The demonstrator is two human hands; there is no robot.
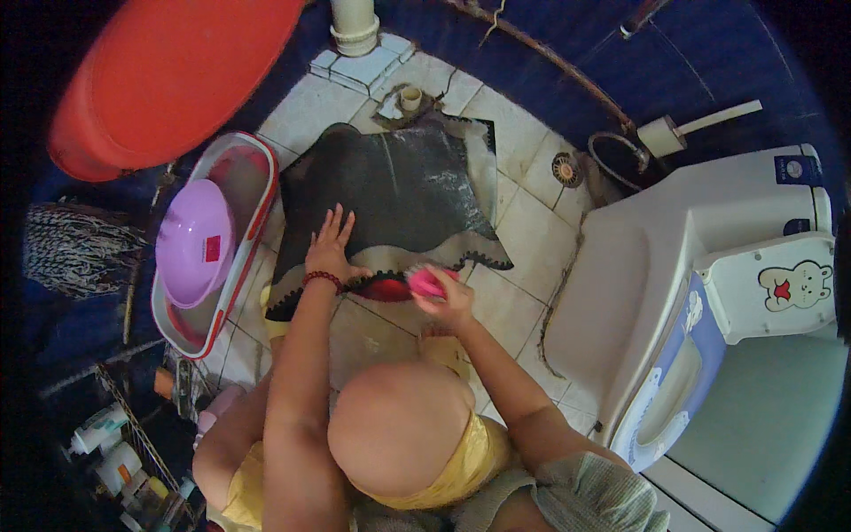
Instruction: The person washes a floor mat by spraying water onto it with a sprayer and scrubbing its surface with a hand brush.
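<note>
A black mat (392, 179) with a grey border and a notched edge is spread in front of me, its surface creased and whitish with wet streaks on the right. My left hand (330, 251) lies on the mat's near left part, fingers apart, with a dark red bead bracelet at the wrist. In my right hand (452, 302) is a pink scrub brush (431, 282), held at the mat's near edge. Something red (384, 290) shows beneath that edge; most of it is hidden by the mat.
A white toilet (598, 286) with raised lid stands right. Leftward, a purple basin (196, 246) rests in a red-rimmed grey tub (262, 154), below a large red basin (193, 73). A mop head (83, 249) and a bottle rack (133, 459) line the left. Beyond the mat are a pipe stub (410, 99) and floor drain (566, 170).
</note>
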